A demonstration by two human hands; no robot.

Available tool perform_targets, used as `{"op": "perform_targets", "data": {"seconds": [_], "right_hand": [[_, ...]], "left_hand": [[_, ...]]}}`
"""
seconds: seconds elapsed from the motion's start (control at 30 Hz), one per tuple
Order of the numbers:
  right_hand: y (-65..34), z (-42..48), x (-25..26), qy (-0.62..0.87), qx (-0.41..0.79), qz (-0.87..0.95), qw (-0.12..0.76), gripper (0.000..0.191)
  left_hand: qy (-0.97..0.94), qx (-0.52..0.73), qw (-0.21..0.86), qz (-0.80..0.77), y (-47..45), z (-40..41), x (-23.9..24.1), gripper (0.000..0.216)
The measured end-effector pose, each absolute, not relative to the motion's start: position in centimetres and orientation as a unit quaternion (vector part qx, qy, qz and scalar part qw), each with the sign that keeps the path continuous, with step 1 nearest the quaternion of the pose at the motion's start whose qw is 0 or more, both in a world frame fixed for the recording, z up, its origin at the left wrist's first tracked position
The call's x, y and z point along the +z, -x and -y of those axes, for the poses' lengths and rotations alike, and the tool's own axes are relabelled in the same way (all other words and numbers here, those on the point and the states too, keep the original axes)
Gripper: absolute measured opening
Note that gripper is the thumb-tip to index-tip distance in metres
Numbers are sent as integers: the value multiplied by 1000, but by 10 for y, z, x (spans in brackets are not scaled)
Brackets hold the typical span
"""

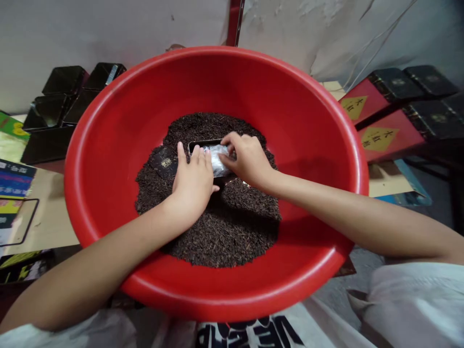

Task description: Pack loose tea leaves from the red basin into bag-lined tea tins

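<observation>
Dark, loose dried leaves that look like tea (pixel 221 241) lie heaped in a big red basin (pixel 119 121). On the heap sits a dark rectangular tin (pixel 194 143) with a crinkled clear plastic bag (pixel 219 162) showing in its mouth. My left hand (pixel 192 181) rests over the tin's left end, fingers stretched out and thumb toward the near side. At the right end, my right hand (pixel 250 159) has its fingers bent and pinched on the plastic bag. A black lid (pixel 165 162) lies on the leaves left of my left hand. The bag's contents are hidden.
Several open dark tins (pixel 49 111) stand left of the basin. To the right are several closed red tins (pixel 380 135) with black lids and yellow labels. Cardboard (pixel 50 203) and printed packaging (pixel 14 181) lie at the left. A wall (pixel 108 29) rises behind.
</observation>
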State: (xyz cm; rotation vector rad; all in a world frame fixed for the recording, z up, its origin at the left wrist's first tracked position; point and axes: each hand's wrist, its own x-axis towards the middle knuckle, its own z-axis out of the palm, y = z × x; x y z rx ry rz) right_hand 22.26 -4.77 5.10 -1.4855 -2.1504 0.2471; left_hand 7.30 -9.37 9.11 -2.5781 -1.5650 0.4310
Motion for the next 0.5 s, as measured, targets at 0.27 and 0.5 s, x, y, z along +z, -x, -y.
{"op": "perform_targets", "data": {"seconds": [0.27,0.5], "right_hand": [[-221,60,22,352,71,913,194,76],[-218,55,21,353,90,926,100,89]], "left_hand": [[829,161,56,533,-78,87,101,52],[851,135,57,505,-83,101,98,55]]}}
